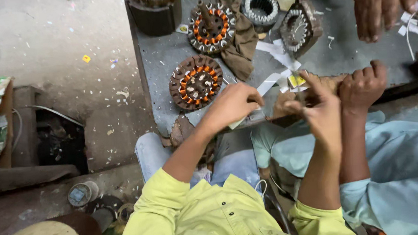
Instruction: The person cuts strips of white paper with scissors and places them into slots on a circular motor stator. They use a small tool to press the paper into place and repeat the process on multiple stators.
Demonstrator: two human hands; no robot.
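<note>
Here, paper strip (264, 88) between pinching fingers (254, 100)

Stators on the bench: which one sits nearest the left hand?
The round stator with orange-wrapped coils, just beyond the left hand; the other orange one lies farther back on a brown cloth.

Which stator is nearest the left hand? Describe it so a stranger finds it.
Start at the grey worktable. Near its front edge, just left of the left hand, lies a round rusty-brown stator. Unlike the other orange-wound stator further back beside the brown cloth, it has no shaft standing in its centre.
</note>
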